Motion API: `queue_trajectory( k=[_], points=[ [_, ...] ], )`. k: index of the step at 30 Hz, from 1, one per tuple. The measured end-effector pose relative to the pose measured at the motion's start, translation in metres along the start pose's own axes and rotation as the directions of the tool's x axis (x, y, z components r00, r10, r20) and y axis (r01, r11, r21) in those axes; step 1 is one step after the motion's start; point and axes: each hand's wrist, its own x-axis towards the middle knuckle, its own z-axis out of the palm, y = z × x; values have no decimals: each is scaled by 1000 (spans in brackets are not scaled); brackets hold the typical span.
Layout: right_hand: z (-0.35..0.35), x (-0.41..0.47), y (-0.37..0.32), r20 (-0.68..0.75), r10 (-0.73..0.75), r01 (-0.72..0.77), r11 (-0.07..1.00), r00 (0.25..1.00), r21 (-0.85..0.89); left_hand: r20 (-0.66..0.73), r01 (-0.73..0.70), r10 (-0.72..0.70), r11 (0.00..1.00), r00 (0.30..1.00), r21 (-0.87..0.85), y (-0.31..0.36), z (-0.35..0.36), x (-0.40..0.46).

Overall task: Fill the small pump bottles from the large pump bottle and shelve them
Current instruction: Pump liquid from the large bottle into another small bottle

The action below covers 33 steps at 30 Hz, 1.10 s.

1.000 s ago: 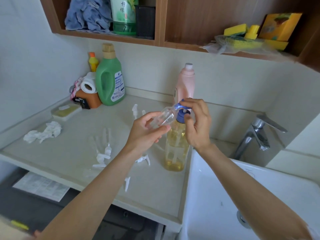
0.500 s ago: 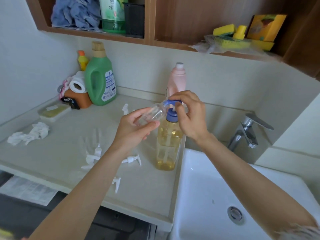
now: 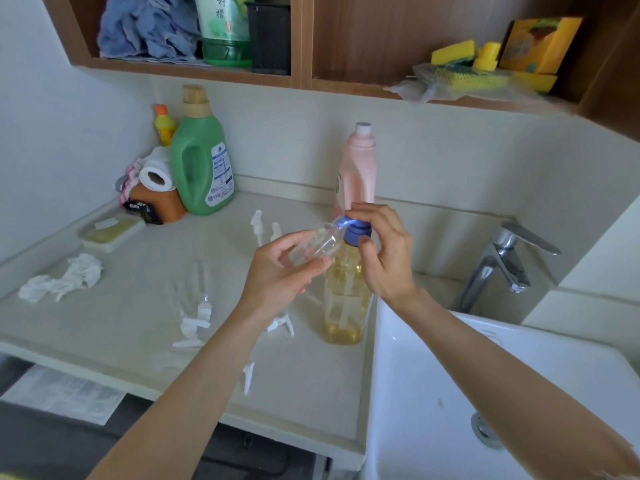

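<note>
Left hand (image 3: pixel 282 271) grips a small clear bottle (image 3: pixel 313 245), tilted, mouth at the blue nozzle of the big amber pump bottle (image 3: pixel 344 299) on the counter (image 3: pixel 138 306); right hand (image 3: pixel 382 252) curls over its pump.

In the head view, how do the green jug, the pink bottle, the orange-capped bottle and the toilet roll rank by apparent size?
1. Green jug.
2. Pink bottle: narrower, partly hidden by the hands.
3. Toilet roll.
4. Orange-capped bottle: mostly hidden behind the jug, so its rank is unsure.

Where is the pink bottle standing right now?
In the head view, the pink bottle stands upright at the counter's back wall, just behind the large pump bottle.
</note>
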Motion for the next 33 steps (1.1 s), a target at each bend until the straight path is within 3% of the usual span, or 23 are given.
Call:
queue_trajectory(
  k=[8, 19, 33],
  points=[
    [-9, 27, -8, 37, -45, 47, 997, 998, -60, 11, -25, 25, 1000, 1000, -10, 13, -1, 3],
    [9, 3, -1, -104, -5, 5, 1000, 995, 0, 1, 40, -40, 998, 999, -43, -4, 6, 2],
    [-10, 23, -14, -12, 37, -37, 999, 999, -25, 2, 26, -26, 997, 1000, -71, 0, 13, 3]
  ],
)
